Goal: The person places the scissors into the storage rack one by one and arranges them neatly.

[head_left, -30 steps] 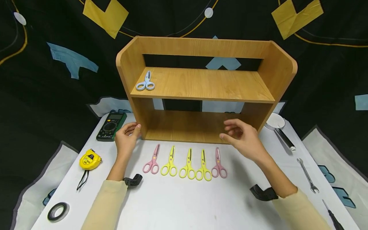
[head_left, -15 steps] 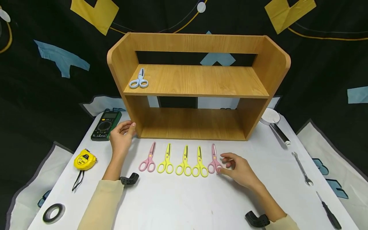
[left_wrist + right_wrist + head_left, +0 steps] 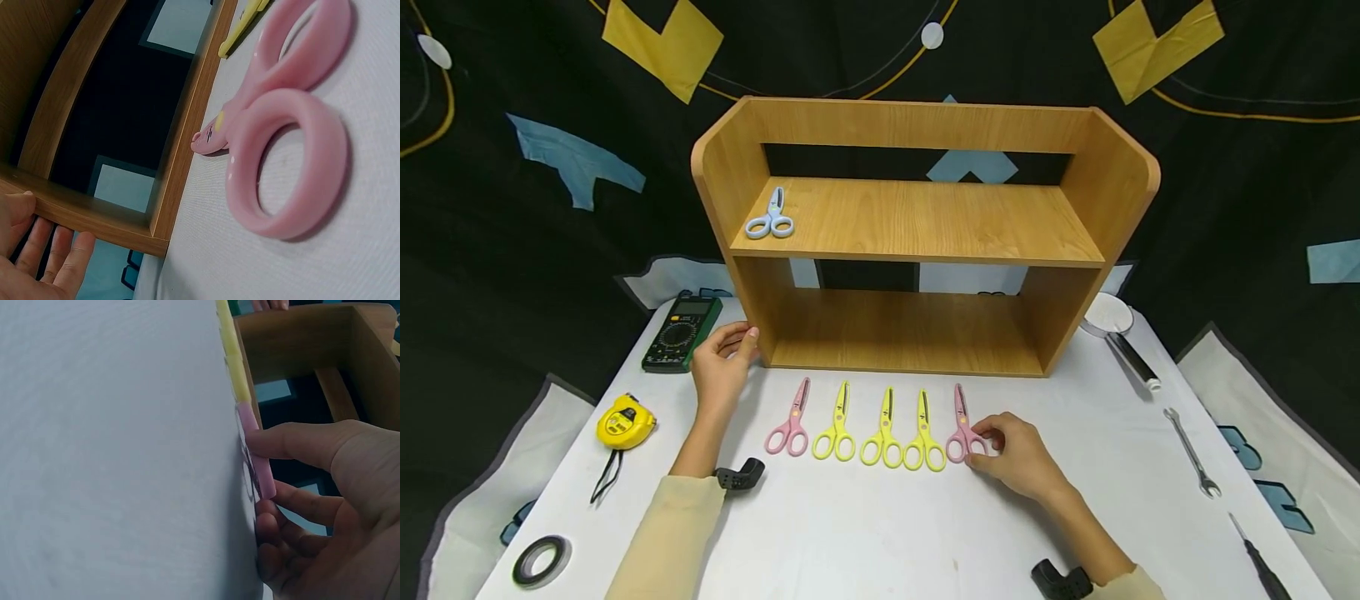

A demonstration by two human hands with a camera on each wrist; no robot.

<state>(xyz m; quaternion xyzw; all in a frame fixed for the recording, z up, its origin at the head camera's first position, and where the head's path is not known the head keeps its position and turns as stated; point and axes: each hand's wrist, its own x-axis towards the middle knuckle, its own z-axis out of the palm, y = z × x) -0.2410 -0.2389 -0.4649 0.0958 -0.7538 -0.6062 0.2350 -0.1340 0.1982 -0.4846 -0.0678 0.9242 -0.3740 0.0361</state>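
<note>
My left hand point(image 3: 721, 371) grips the front edge of the left side panel of a two-tier wooden shelf point(image 3: 917, 221); its thumb and fingers show at the panel in the left wrist view. On the white table, my right hand point(image 3: 1018, 457) pinches the handle of the rightmost pink scissors point(image 3: 962, 427) between thumb and fingers, its blades pointing toward the shelf. To its left, three yellow scissors point(image 3: 886, 422) and another pink scissors point(image 3: 795, 421) complete the row. Light-blue scissors point(image 3: 772, 217) lie on the upper tier, far left.
A multimeter point(image 3: 679, 335), a yellow tape measure point(image 3: 625, 422) and a tape roll point(image 3: 542, 561) lie along the left side. On the right are a magnifying glass point(image 3: 1131, 360), a wrench point(image 3: 1193, 454) and a screwdriver point(image 3: 1262, 567). A dark curtain hangs behind the shelf.
My right hand has come down from in front of the lower tier to the rightmost pink scissors and taken hold of its handle. The left hand has stayed at the shelf's side.
</note>
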